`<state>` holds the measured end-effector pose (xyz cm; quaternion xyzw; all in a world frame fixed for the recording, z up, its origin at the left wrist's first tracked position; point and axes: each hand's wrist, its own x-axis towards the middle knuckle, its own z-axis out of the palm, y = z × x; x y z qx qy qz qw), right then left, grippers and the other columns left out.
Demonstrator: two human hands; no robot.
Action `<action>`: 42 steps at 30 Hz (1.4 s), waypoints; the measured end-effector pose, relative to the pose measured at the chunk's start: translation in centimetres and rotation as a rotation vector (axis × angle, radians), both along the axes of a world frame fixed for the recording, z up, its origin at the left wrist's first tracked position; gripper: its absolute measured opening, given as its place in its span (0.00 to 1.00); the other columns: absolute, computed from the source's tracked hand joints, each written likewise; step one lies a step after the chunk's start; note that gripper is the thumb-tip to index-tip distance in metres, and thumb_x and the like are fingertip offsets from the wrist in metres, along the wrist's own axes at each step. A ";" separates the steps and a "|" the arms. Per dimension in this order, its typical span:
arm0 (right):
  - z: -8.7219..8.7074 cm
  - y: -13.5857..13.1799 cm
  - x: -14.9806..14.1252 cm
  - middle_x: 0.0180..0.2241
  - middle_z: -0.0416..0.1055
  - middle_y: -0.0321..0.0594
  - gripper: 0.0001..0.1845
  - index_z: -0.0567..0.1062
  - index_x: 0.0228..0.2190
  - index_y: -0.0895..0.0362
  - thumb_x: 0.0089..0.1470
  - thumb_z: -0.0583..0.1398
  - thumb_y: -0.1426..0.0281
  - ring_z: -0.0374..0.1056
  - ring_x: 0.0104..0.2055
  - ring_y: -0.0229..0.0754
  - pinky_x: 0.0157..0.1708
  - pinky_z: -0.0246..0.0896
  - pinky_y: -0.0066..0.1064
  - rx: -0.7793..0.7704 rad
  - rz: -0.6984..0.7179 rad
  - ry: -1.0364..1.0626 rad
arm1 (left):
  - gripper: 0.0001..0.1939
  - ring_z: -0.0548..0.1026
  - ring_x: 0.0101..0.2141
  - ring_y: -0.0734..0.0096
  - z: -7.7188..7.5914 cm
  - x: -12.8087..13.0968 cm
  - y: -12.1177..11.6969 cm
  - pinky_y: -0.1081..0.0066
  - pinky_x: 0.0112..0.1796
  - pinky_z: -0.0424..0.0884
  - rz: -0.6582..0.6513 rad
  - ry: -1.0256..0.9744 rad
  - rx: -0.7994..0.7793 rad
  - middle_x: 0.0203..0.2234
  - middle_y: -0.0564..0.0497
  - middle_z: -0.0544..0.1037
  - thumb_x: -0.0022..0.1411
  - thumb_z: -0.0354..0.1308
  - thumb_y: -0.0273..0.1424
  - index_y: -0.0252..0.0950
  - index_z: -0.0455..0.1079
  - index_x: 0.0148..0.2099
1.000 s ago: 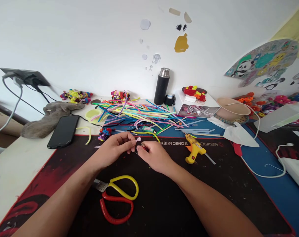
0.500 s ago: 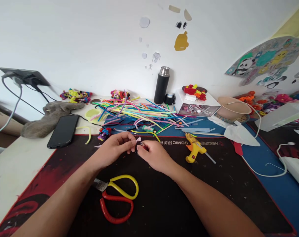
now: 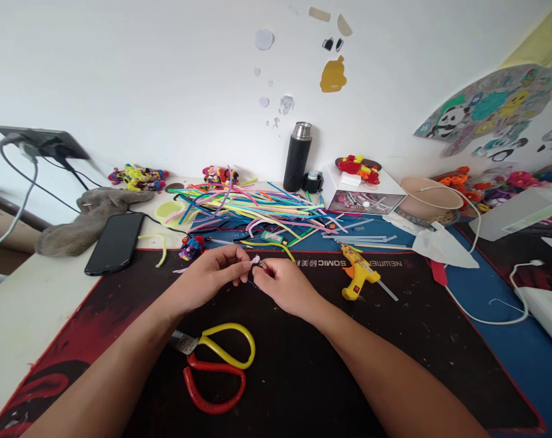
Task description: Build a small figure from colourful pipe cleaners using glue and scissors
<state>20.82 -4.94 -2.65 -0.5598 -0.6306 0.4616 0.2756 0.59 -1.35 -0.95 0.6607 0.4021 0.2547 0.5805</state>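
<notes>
My left hand (image 3: 210, 275) and my right hand (image 3: 287, 286) meet above the black desk mat (image 3: 303, 377), fingertips pinched together. Between them is a small pale pink piece (image 3: 255, 260), held by the left fingers, and a tiny reddish piece (image 3: 264, 268) at the right fingertips; I cannot make out what either is. Scissors with a yellow and a red handle (image 3: 214, 365) lie just below my left wrist. A pile of coloured pipe cleaners (image 3: 258, 210) lies beyond the hands.
A yellow glue gun (image 3: 357, 275) lies right of my hands. A black phone (image 3: 115, 242) and a grey cloth (image 3: 87, 219) are at the left, a black flask (image 3: 298, 158) at the back, a white box (image 3: 365, 194) and bowl (image 3: 428, 204) to the right, with white cables (image 3: 490, 316).
Hardly anything: the hands stay pinched together in the same spot, and the view has shifted slightly.
</notes>
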 end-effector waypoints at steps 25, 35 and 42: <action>0.3 0.0 0.5 0.21 0.63 0.29 0.16 0.66 0.23 0.54 0.61 0.62 0.66 0.54 0.24 0.35 0.25 0.45 0.31 0.068 0.025 -0.081 | 0.20 0.69 0.29 0.68 0.5 0.0 0.0 0.69 0.33 0.67 -0.073 -0.003 -0.137 0.26 0.52 0.75 0.61 0.68 0.49 0.38 0.73 0.33; 0.3 0.0 0.6 0.21 0.62 0.29 0.18 0.64 0.23 0.54 0.62 0.62 0.64 0.52 0.24 0.36 0.25 0.43 0.32 0.073 0.030 -0.113 | 0.20 0.69 0.28 0.68 0.4 0.0 0.0 0.69 0.33 0.67 -0.032 -0.006 -0.142 0.25 0.52 0.75 0.60 0.69 0.50 0.38 0.73 0.33; 0.3 0.0 0.5 0.21 0.60 0.29 0.21 0.62 0.23 0.54 0.64 0.61 0.62 0.52 0.24 0.36 0.26 0.43 0.33 0.097 0.041 -0.133 | 0.19 0.69 0.28 0.68 -0.1 -0.1 0.1 0.68 0.33 0.67 0.016 -0.029 -0.154 0.26 0.52 0.75 0.60 0.69 0.48 0.38 0.74 0.34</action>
